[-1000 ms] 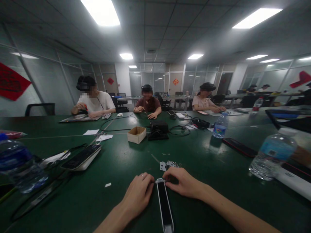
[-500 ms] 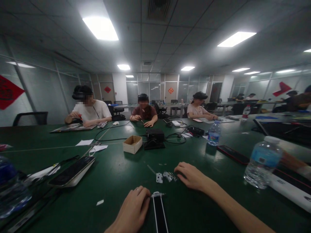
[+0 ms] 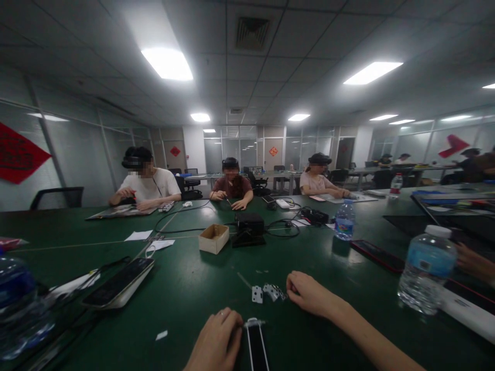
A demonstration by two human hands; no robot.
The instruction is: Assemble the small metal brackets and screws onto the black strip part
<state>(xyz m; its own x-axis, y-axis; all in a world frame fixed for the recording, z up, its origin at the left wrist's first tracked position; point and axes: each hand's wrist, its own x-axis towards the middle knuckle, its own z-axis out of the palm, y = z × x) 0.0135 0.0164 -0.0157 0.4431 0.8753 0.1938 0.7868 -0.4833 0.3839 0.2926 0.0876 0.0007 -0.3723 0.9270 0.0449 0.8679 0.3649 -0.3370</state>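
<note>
My left hand (image 3: 217, 337) rests on the green table, fingers loosely bent and thumb a little apart, with nothing visible in it. Just right of it lies a long black strip with a white frame (image 3: 256, 346), cut off by the lower picture edge. Beyond that strip sit small silver metal plates with holes (image 3: 257, 294), and a small heap of similar metal pieces (image 3: 271, 292) beside them. At the right end of this heap is my right hand (image 3: 305, 292), its fingers curled together. Its fingertips are partly hidden, and whatever they hold cannot be made out.
An open cardboard box (image 3: 214, 239) stands ahead beside a black device (image 3: 248, 230). Water bottles (image 3: 427, 270) stand right and left. A phone (image 3: 119, 281) lies left, near a white scrap (image 3: 161, 335). Co-workers sit across; another person's hand (image 3: 474, 263) is at right.
The view has tilted up slightly, so everything sits lower. The fingers of my right hand have curled in at the metal pieces. My left hand stays beside the black strip.
</note>
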